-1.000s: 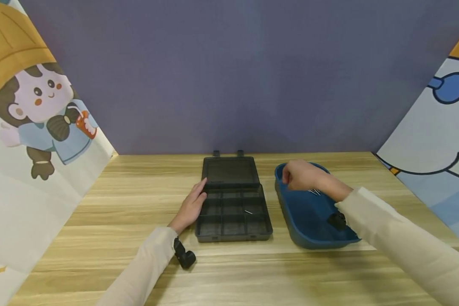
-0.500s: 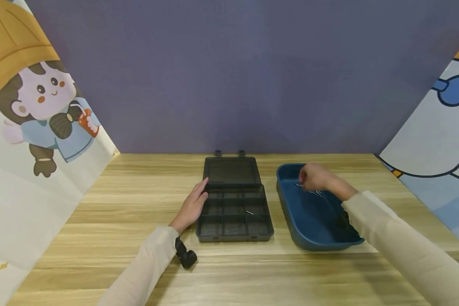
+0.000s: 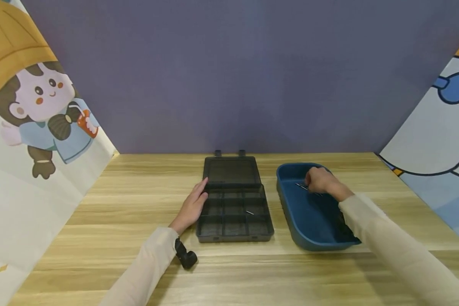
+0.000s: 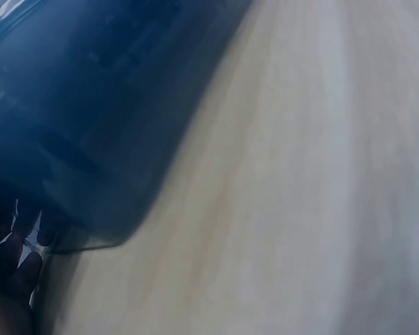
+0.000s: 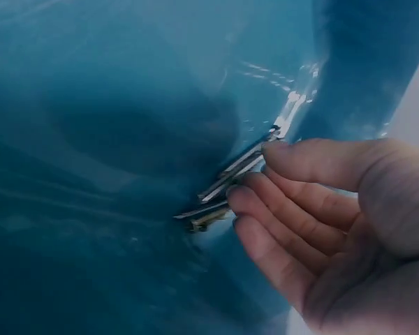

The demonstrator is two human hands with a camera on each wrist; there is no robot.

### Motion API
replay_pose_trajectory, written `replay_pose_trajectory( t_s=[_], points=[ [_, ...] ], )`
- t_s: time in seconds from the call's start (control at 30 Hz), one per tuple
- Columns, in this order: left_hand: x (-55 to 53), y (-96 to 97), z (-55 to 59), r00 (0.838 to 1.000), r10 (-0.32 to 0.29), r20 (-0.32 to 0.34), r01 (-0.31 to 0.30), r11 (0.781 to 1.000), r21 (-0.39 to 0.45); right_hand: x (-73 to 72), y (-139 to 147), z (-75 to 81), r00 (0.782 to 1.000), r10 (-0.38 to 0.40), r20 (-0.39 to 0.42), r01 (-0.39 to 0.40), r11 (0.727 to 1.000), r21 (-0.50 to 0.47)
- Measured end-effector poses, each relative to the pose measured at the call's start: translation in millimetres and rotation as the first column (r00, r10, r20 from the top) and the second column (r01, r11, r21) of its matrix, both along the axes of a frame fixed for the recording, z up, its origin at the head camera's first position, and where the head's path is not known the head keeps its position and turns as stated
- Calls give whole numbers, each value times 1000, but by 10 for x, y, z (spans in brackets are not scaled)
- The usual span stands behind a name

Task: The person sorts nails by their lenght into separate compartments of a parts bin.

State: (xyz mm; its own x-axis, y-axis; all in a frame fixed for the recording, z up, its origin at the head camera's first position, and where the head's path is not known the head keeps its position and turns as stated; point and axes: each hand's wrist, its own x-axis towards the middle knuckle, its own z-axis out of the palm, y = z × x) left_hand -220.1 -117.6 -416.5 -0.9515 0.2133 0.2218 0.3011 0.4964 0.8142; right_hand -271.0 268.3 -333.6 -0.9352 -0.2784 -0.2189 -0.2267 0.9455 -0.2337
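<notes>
A dark see-through compartment box (image 3: 234,227) stands with its lid (image 3: 231,170) folded back. One slim metal piece (image 3: 249,212) lies inside a right-hand compartment. My left hand (image 3: 191,208) rests along the box's left side, fingers straight. Over the far part of a blue tray (image 3: 310,231), my right hand (image 3: 321,180) reaches down. In the right wrist view its loosely bent fingers and thumb meet several slim, shiny metal pieces (image 5: 230,174) on the tray floor. No piece is seen lifted. In the left wrist view, a dark bluish wall (image 4: 112,139) fills the upper left.
The box and tray stand side by side on a wood-grain table (image 3: 149,182), with a gap between them. A plain purple-grey panel (image 3: 237,76) rises behind. Printed cartoon panels flank both sides. The tray's raised rim surrounds the right hand's work.
My right hand has moved from above the tray's left rim to the right, and down to the metal pieces. The left hand keeps its place by the box.
</notes>
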Motion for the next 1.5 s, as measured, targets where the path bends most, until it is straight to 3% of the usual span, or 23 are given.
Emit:
replay_pose_trajectory(
  t_s=[0.23, 0.53, 0.9, 1.27, 1.5],
  points=[
    [6, -21, -12, 1000, 5, -4, -5, 1000, 9, -46, 30, -144, 999, -24, -24, 24, 1000, -3],
    [-28, -7, -27, 1000, 6, -24, -5, 1000, 4, -57, 23, -195, 996, -42, -82, 45, 999, 31],
    [-15, 28, -39, 1000, -7, 19, 7, 1000, -4, -22, 88, -338, 991, -81, -107, 78, 996, -34],
    [-1, 26, -34, 1000, 11, 5, -11, 1000, -5, -59, 102, -342, 993, -75, -90, 73, 997, -20],
    [8, 18, -12, 1000, 14, -5, -14, 1000, 7, -74, 121, -250, 997, -40, -65, 35, 996, -84]
  ],
)
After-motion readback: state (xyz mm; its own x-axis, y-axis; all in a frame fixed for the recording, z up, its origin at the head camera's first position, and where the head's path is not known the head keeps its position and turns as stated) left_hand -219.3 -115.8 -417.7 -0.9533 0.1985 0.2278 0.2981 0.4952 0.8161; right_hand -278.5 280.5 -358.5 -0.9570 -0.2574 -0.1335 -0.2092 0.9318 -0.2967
